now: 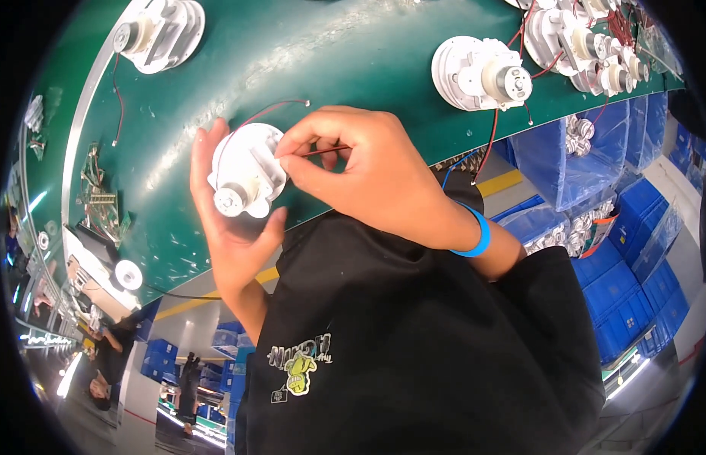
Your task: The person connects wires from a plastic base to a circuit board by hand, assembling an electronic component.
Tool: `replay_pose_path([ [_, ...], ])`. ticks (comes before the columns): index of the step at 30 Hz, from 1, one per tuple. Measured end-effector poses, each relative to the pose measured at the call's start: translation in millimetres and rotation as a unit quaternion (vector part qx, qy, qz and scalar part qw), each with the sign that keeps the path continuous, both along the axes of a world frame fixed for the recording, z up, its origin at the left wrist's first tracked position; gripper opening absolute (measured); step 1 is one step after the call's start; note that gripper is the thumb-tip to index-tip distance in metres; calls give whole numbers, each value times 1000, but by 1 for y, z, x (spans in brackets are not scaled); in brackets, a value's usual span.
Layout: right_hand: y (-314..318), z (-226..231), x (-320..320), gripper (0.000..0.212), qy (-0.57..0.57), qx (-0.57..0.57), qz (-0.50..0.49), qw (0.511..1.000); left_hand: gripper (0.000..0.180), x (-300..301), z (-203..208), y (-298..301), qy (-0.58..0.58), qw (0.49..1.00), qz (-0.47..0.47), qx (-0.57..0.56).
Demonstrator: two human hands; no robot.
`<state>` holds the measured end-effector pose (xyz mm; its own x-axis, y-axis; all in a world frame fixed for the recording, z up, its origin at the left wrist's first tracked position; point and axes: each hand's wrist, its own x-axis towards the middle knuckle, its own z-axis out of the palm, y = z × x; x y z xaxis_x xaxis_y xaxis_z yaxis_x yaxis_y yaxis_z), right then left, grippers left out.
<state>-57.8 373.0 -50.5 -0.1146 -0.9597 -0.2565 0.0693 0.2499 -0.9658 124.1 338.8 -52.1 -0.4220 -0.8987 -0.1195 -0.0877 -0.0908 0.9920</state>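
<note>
A white round plastic motor assembly with a silver motor at its lower end rests in my left hand, whose fingers curve round its left side and thumb comes up from below. My right hand closes thumb and forefinger at the assembly's right edge. Between its fingers runs a thin dark red wire; the pinched end is hidden by the fingertips. Another red wire arcs over the assembly and ends in a small white connector.
The green table also bears similar motor assemblies at far left and right, and a cluster at the far right. Circuit boards lie at the left. Blue bins stand beyond the right edge.
</note>
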Motion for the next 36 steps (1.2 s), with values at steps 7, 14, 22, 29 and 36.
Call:
replay_pose_path([
  [7, -8, -1, -7, 11, -29, 13, 41, 999, 93, -10, -3, 0, -86, 996, 2, -10],
  [14, -14, 3, -15, 13, -96, 79, 98, 987, 87, -7, -5, -3, -112, 993, -18, -45],
  [22, -16, -8, -18, 14, -175, 113, 110, 972, 84, -10, -5, -7, -139, 988, -21, -69],
  [29, -23, 4, -15, 16, -128, 134, 109, 977, 77, -13, 4, -12, -188, 978, -10, -87],
  [36, -19, 2, -16, 12, -118, 143, 111, 976, 98, -3, -15, -9, -190, 970, -63, -140],
])
